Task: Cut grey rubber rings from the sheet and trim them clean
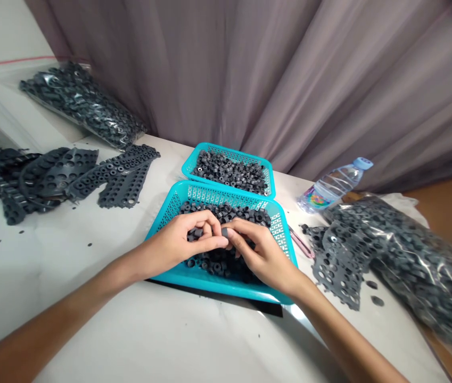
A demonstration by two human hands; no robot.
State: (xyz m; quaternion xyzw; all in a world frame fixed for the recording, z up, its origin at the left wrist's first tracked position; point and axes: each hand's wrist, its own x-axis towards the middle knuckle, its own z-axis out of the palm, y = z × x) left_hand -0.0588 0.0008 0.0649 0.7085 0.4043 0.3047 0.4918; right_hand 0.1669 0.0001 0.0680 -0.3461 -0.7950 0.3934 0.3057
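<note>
Over the near turquoise basket (226, 290), my two hands meet at the fingertips. My right hand (261, 247) is closed in a pinch on a small dark grey rubber piece (224, 232). Thumb and fingers of my left hand (189, 236) are also closed, touching or nearly touching that piece. Dark pieces show in the gap of the left hand; whether they lie in it or in the basket behind, I cannot tell. Below the hands, the basket holds many small dark ring-shaped rubber pieces (218, 266), partly hidden by my fingers.
Behind stands a second turquoise basket (188, 167) of similar pieces. Perforated rubber sheets (124, 183) lie at left, below a filled plastic bag (82, 103). To the right are a water bottle (335, 186), a pink tool (301, 242), another perforated sheet (339, 266) and a filled bag (417, 260).
</note>
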